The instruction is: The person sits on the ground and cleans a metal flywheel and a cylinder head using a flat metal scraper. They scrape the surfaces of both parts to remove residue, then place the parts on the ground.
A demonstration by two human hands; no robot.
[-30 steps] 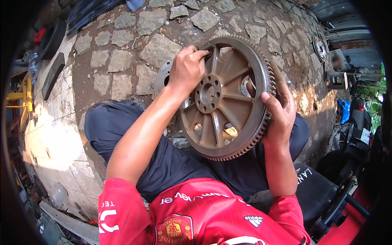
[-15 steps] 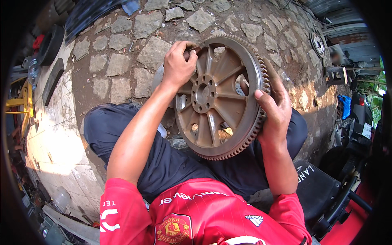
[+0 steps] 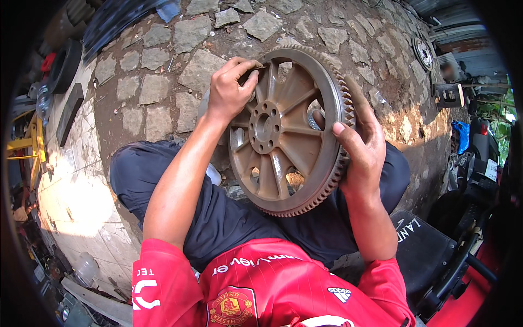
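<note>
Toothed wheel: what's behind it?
Behind the toothed wheel, part of a right-hand finger shows through one opening. Stone paving shows past the upper rim, dark trousers below the lower rim. The solid web and rim cover the rest.

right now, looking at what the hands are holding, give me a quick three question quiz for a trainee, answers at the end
1. Multiple choice: which hand grips the side of the toothed flywheel nearer the right edge of the picture?
a) left
b) right
c) neither

2. True or false: the toothed flywheel is a solid disc with no openings through it.

3. Short answer: on which side of the picture does the yellow metal frame appear?

Key:
1. b: the right hand grips there, while the left hand is at the upper-left rim.
2. False: several openings show through it.
3. The left side.
</note>
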